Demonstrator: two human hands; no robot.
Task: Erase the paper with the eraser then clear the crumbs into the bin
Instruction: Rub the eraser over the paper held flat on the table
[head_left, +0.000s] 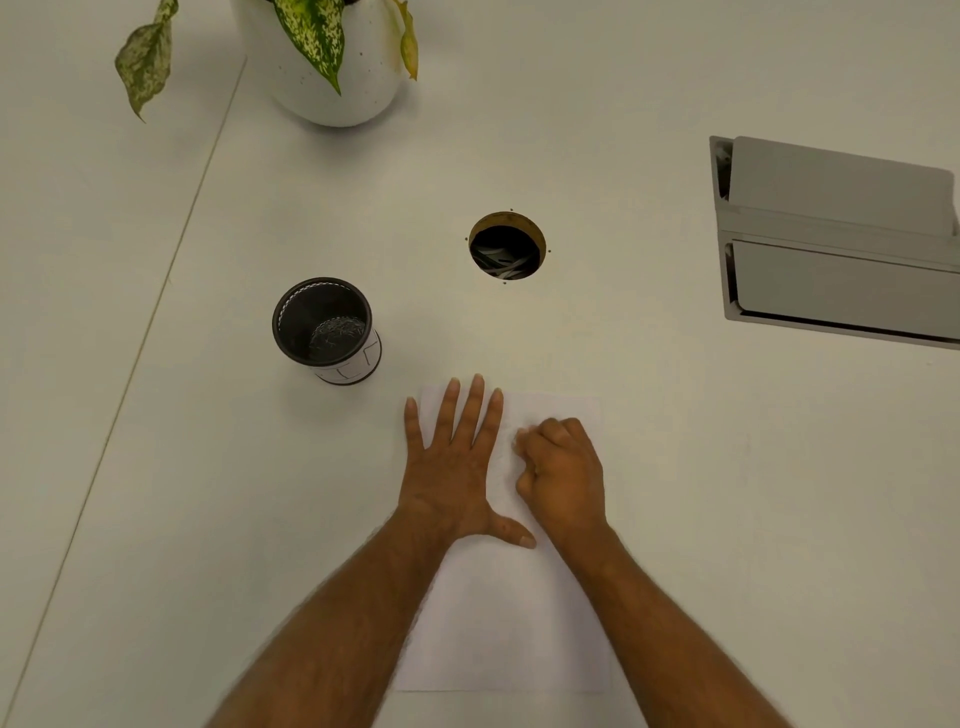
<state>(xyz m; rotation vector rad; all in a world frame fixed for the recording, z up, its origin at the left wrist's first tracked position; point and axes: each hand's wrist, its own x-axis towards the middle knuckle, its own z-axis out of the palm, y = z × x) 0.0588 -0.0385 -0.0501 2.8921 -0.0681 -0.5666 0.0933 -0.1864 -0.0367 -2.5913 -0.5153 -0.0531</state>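
Left hand: your left hand (457, 457) lies flat on the paper (509, 623), fingers straight and spread, pressing it down.
Right hand: your right hand (563, 475) is curled tight on the top half of the paper. It most likely pinches the eraser, but the fingers hide it, so I cannot tell for sure.
Paper: a thin white sheet near the front edge of the worktop (727, 519). It is light and floppy and will slide or crease, so press with a flat palm beside the spot you rub.
Eraser: likely small and a bit squashy; take it by its sides, close to the tip.
Bin: the black mesh cup (323, 323) stands near the paper's top left corner. It looks light and could tip, so brush crumbs in gently.
Worktop: smooth, pale and hard, with a round hole (507, 245) farther back.
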